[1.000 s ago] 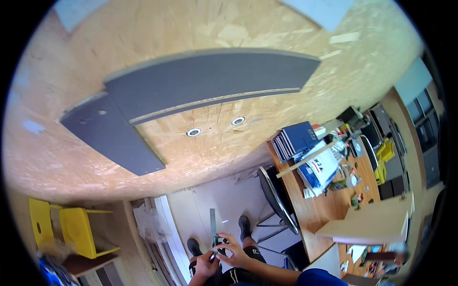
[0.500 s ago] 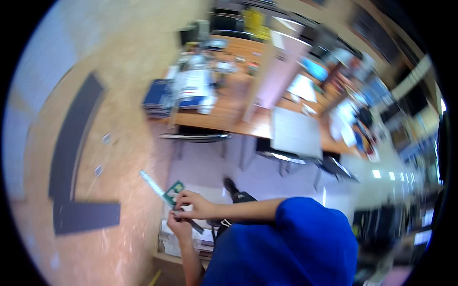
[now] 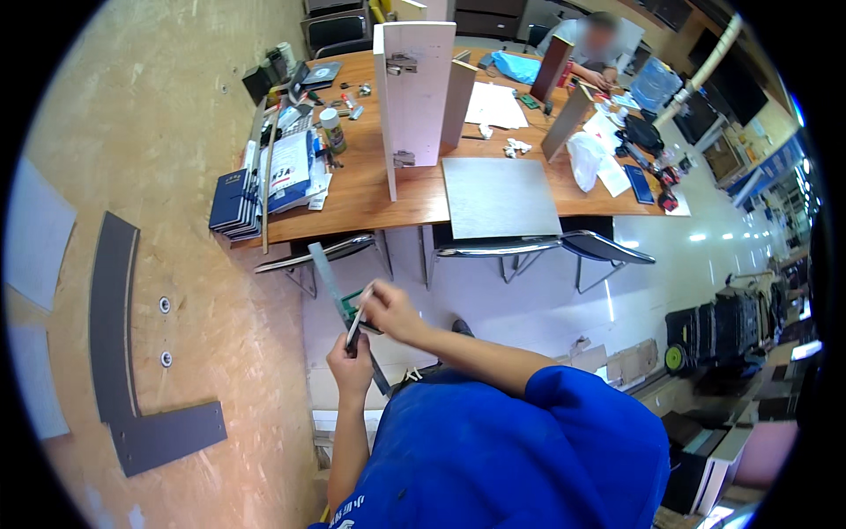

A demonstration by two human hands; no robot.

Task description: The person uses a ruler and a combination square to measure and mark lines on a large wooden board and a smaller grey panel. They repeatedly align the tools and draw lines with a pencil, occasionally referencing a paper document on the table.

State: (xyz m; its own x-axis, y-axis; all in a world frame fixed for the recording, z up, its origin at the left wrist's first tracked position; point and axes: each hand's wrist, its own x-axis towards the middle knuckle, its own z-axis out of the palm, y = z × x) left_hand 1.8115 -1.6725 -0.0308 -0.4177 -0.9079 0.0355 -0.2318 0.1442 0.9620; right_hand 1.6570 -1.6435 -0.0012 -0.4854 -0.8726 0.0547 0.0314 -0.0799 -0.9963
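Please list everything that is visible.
Flat boards: two, dark grey, on left plywood.
Wooden table: one, brown, upper middle.
Upright hinged panel: one, white, on table.
Square panel: one, grey, on table edge.
Metal chairs: at least three, black, beside table.
Co-worker: one, pale top, beyond table.
Smaller items: many, mixed colours, on table.
Long tool: one, grey and green, by hands.
Thin rod: one, black and white, between hands.
Shirt: one, blue, lower middle.
Left hand: one, bare, gripping rod.
Right hand: one, bare, at rod's tip.

Your blue cloth shirt [image 3: 529, 441] bore white lettering near its lower edge; ahead of you, dark print marked the flat white-and-blue packet [image 3: 295, 167], and small pale characters the topmost navy hardcover book [image 3: 231, 198].
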